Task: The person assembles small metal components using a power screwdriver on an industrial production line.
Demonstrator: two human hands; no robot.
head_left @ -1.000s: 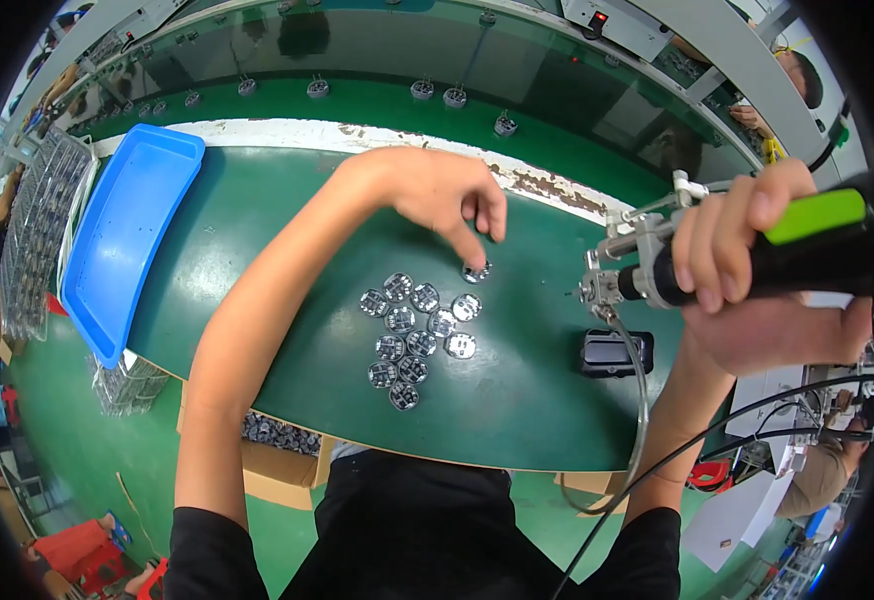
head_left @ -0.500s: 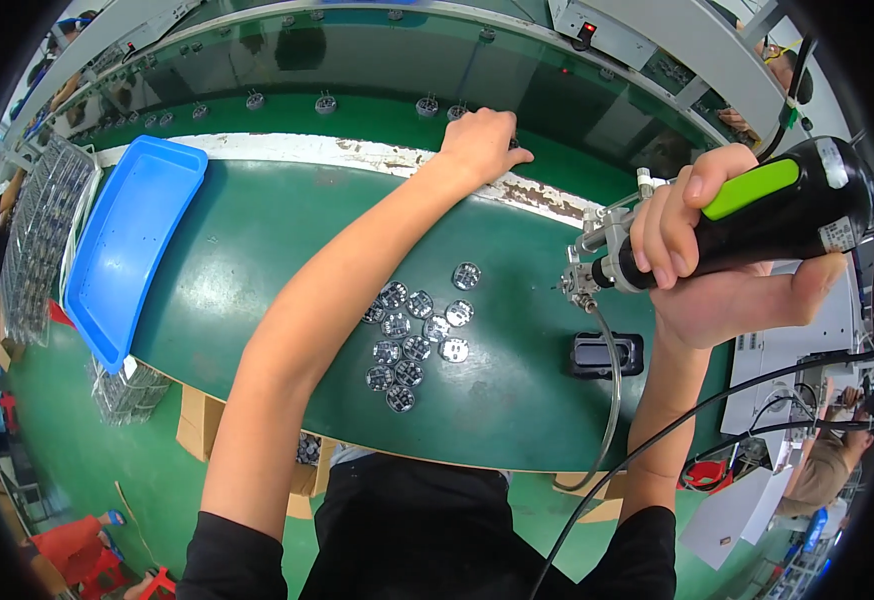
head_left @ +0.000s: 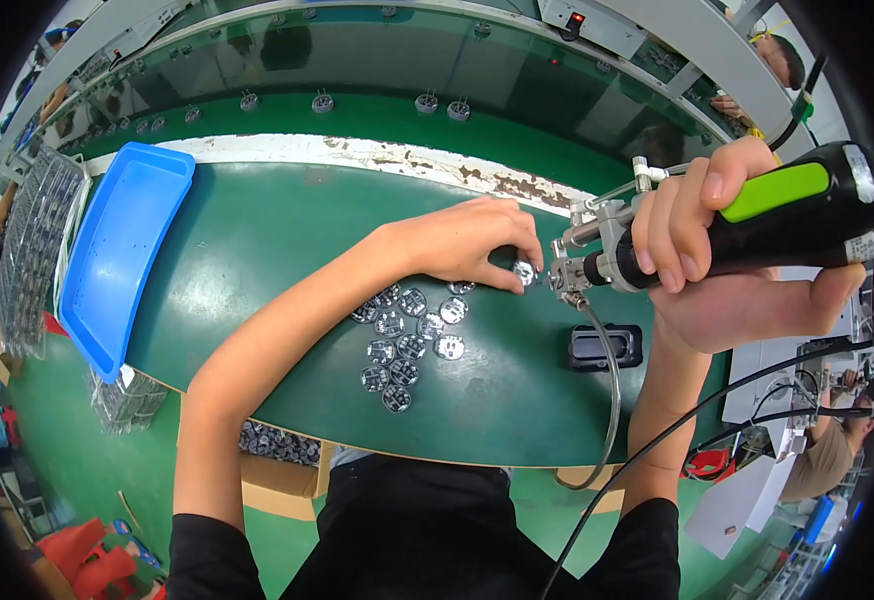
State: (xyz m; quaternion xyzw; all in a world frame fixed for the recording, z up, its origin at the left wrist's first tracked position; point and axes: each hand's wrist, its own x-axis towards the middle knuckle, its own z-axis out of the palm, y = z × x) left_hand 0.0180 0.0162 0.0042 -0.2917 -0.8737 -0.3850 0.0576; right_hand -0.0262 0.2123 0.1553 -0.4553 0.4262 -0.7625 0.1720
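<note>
My left hand (head_left: 477,240) pinches a small round electronic part (head_left: 525,273) between thumb and fingers, over the green tabletop. The part sits right by the metal nozzle end of a black hand-held tool (head_left: 757,225) with a green grip panel. Wrapped round that tool is my right hand (head_left: 702,240), holding it tilted with its nozzle toward the left. A clear tube (head_left: 612,400) runs down from the nozzle fitting. Several similar round parts (head_left: 411,346) lie in a loose group below my left forearm. Whether nozzle and part touch, I cannot tell.
A black rectangular case (head_left: 605,348) lies on the table below the tool. On the left is a blue tray (head_left: 122,255) beside stacked clear trays (head_left: 37,250). Beyond the white worn ledge (head_left: 357,150), round parts (head_left: 427,102) stand on a green belt. Black cables (head_left: 697,410) cross at right.
My left hand has come back from the far ledge toward me and now holds a round part at the nozzle. My right hand keeps the tool in nearly the same place.
</note>
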